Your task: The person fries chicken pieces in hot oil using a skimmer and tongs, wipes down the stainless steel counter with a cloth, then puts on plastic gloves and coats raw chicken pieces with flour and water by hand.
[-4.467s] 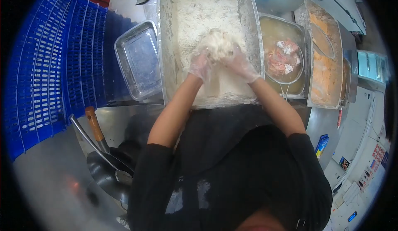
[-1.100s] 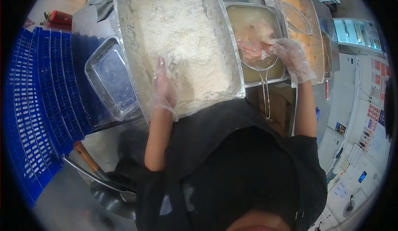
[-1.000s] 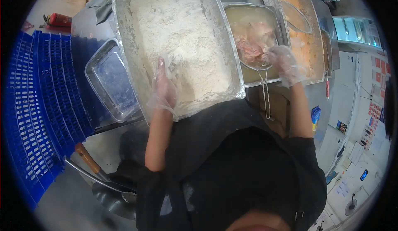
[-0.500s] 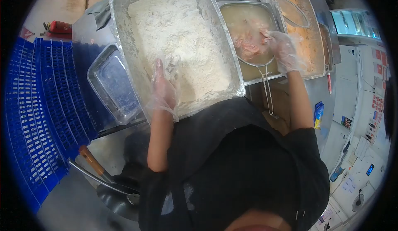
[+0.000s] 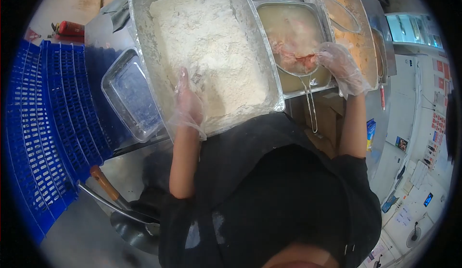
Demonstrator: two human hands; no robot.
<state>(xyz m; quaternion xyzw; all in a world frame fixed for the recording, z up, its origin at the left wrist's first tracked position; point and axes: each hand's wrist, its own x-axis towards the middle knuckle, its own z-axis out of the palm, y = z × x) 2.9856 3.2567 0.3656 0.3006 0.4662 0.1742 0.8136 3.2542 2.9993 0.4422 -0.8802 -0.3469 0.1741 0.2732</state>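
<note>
My left hand, in a clear plastic glove, rests in white flour near the front left of a deep metal pan. Its fingers are apart and hold nothing; the tips are partly hidden by flour. My gloved right hand is closed on a piece of raw meat at the right rim of a wire strainer. More pink meat lies in the strainer, which sits in cloudy liquid inside a smaller metal pan.
Right of the liquid, a metal tray holds orange-yellow powder and another strainer. A shallow metal tray stands at left beside blue plastic baskets. A wok and a wooden-handled tool lie below.
My right hand has shifted right and slightly toward me, drawing the meat to the strainer's near right side. My left hand has barely moved in the flour.
</note>
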